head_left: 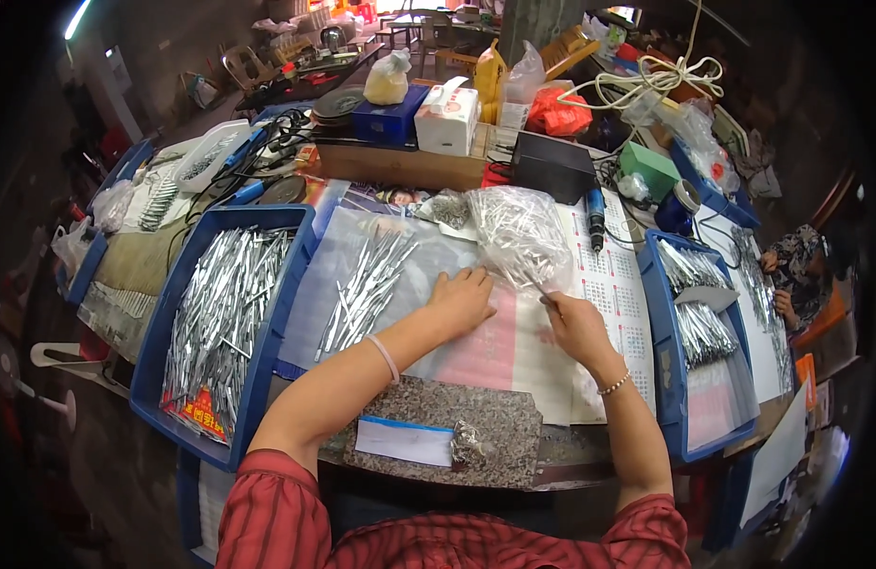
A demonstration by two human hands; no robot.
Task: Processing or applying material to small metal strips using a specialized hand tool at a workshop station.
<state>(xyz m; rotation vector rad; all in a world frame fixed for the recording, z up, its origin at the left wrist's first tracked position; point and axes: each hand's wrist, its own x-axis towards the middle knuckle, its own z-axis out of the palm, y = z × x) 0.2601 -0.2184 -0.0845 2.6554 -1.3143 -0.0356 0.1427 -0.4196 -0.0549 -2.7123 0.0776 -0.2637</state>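
Left of my left fingers (474, 277), metal strips (369, 283) lie on a plastic sheet (438, 251); farther left, a tray (303, 248) holds more. Just beyond my right fingers (559, 305) sits a plastic bag (521, 228); to their right, a second tray (662, 332) holds bundles (705, 334). Nearer me, a stone slab (509, 417) rests on the worktop (572, 448).

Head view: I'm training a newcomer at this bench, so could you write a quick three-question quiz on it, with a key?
1. Which hand is nearer the loose metal strips spread on the clear plastic: A) left, B) right?
2. True or false: the power tool lies to the right of the bulging plastic bag.
3. What colour is the big tray to the left of the person's forearms?

Key
1. A, the left hand.
2. True.
3. Blue.
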